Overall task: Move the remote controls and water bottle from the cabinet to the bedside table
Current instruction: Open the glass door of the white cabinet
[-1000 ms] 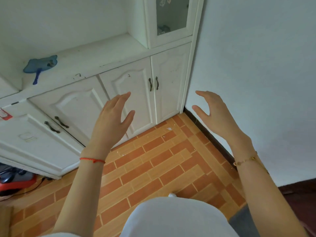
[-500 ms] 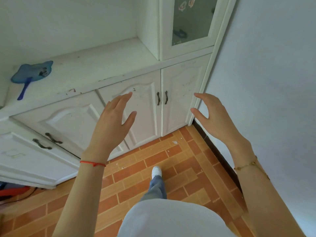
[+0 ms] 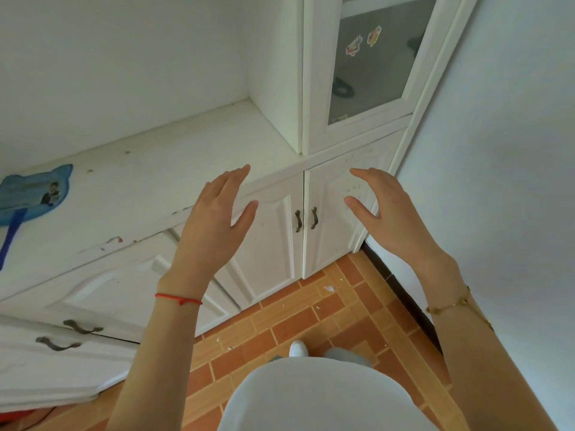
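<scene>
Neither of the task's things, the remote controls nor the water bottle, can be seen on the stretch of white cabinet [image 3: 161, 169] that is in view, so where they lie cannot be told. From left to right along the countertop only a blue cat-eared hand fan [image 3: 29, 194] is found at the far left edge, with bare, scuffed surface beside it, and then the tall upper unit with its frosted glass door [image 3: 373, 57], on which two stickers are stuck and behind which dark shapes are dimly made out but cannot be identified. As a judgement, the remotes would be expected to be light, rigid and easily taken round the long sides, several perhaps being gathered in one hand, while a filled bottle would be heavier, smooth and possibly slippery, and best wrapped round its middle and kept upright. The left hand [image 3: 214, 222], with a red cord at the wrist, is raised before the cabinet edge with fingers straight and spread, nothing being held. The lower double doors [image 3: 306, 219] with dark handles are seen closed between the two hands. The right hand [image 3: 385, 213], with a thin gold chain at the wrist, is held likewise, gently arched, thumb apart, empty.
</scene>
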{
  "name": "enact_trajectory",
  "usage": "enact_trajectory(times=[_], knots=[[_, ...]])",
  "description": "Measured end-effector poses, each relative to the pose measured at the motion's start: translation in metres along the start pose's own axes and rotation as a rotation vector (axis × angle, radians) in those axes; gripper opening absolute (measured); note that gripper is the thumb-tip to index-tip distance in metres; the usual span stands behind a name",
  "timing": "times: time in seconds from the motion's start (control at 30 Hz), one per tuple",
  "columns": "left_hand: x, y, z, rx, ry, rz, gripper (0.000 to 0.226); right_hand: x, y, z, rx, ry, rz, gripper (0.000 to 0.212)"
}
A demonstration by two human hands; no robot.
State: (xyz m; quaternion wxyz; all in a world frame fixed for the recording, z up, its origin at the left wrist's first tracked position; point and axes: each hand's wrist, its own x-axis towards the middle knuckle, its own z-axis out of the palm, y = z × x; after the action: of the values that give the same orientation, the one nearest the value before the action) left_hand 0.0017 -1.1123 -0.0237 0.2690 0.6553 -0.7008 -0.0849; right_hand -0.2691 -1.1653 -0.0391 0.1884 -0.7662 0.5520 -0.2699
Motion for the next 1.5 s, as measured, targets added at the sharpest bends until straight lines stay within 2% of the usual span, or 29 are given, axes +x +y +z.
enact_trajectory(times=[0.47,0.73,1.13,1.5], knots=[[0.072,0.002,0.01,-0.025,0.044,0.036,0.053,0.076,0.006,-0.017,-0.007,0.038,-0.044,0.051],[0.139,0.043,-0.009,-0.076,0.189,0.154,0.052,0.133,-0.022,-0.073,-0.024,0.207,-0.214,0.049],[0.241,0.099,-0.096,-0.024,0.471,0.387,0.052,0.224,-0.088,-0.179,-0.082,0.467,-0.421,0.048],[0.282,0.117,-0.129,0.004,0.568,0.446,0.053,0.268,-0.117,-0.222,-0.07,0.603,-0.54,0.045]])
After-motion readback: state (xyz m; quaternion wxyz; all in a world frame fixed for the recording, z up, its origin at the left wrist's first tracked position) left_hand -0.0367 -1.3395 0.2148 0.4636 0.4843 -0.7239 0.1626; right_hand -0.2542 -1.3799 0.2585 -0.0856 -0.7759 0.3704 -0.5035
